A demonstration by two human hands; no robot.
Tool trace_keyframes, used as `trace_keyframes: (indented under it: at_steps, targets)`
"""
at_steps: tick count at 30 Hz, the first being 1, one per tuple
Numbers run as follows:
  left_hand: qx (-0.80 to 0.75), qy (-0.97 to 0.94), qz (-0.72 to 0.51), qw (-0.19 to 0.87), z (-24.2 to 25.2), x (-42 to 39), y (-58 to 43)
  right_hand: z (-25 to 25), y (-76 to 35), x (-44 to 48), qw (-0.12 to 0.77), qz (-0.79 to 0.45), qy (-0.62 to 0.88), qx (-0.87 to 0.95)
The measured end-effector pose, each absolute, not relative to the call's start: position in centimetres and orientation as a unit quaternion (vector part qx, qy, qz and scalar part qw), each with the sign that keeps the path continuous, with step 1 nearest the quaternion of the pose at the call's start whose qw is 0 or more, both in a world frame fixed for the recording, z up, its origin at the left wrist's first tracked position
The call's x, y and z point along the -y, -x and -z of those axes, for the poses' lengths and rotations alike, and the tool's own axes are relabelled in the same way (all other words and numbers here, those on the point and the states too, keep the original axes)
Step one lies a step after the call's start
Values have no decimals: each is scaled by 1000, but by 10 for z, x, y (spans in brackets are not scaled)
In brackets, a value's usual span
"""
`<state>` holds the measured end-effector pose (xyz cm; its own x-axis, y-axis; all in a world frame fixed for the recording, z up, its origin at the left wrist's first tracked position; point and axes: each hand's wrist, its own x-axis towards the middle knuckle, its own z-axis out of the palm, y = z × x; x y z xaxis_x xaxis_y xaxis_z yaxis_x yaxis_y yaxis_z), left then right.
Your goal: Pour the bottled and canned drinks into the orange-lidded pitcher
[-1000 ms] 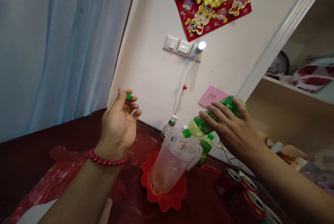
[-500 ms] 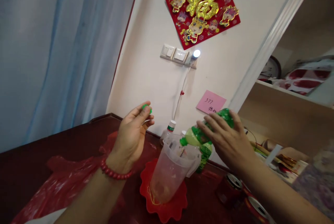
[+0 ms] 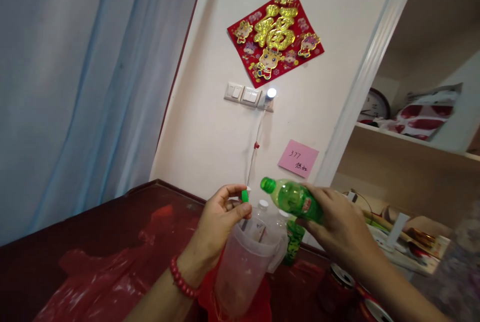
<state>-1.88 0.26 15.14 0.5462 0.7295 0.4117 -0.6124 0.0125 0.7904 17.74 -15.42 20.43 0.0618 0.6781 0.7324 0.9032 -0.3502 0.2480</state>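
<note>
Between the thumb and fingers of my left hand (image 3: 223,219) is a small green bottle cap (image 3: 245,195). My right hand (image 3: 335,219) is wrapped round a green plastic drink bottle (image 3: 290,196), tilted with its uncapped mouth pointing left and slightly up. Below both hands stands a translucent plastic pitcher (image 3: 240,272), its handle to the right. It rests in a red scalloped dish (image 3: 260,307). The cap is close to the bottle's mouth but apart from it. How much liquid is in the bottle I cannot tell.
Another green bottle (image 3: 294,242) and clear bottles with a white cap (image 3: 263,204) stand behind the pitcher. Drink cans (image 3: 341,277) are at the lower right. A crumpled red plastic bag (image 3: 97,282) covers the table's left. Shelves (image 3: 408,137) rise at the right.
My left hand has moved right with the cap, toward the bottle. The bottle has turned from mouth-down over the pitcher to mouth slightly up. The view has shifted a little.
</note>
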Motion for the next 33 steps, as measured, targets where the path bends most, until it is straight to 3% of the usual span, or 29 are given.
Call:
trace_keyframes:
  at_steps: [17,20,26,29,33]
  targets:
    - [-51,-630,-447,633,-153,4,22,-194,-143,171,111,485,666,555]
    - [-41,-701,-471,535,-154,7,28,-190,-143,180,130,483,658,563]
    - [80,-805,-551,207,-162,23,39,-177,-149,207,172,398,688,582]
    - [92,-818,-541,172,-171,33,34,-170,-153,219,204,356,710,572]
    - [81,-825,-511,228,-184,44,24,-163,-159,230,233,340,718,561]
